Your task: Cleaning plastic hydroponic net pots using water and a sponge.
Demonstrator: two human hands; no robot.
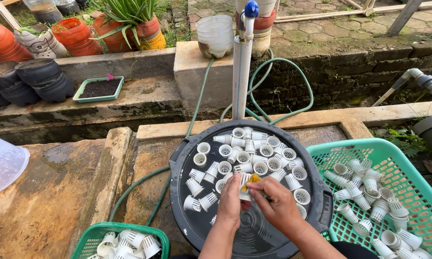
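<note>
A black round tub [187, 158] full of water holds several floating white slotted net cups [254, 156]. Over the tub's near side my left hand [230, 204] grips one white net cup [245, 192]. My right hand [278, 204] presses a small yellow sponge [251, 181] against that cup. Both hands meet just above the water.
A green basket [417, 168] with several white cups stands at the right, another green basket [96, 235] with cups at the lower left. A white pipe with a blue tap [242, 57] rises behind the tub, with a green hose [197, 110]. Pots and a seed tray [100, 89] sit on the ledge.
</note>
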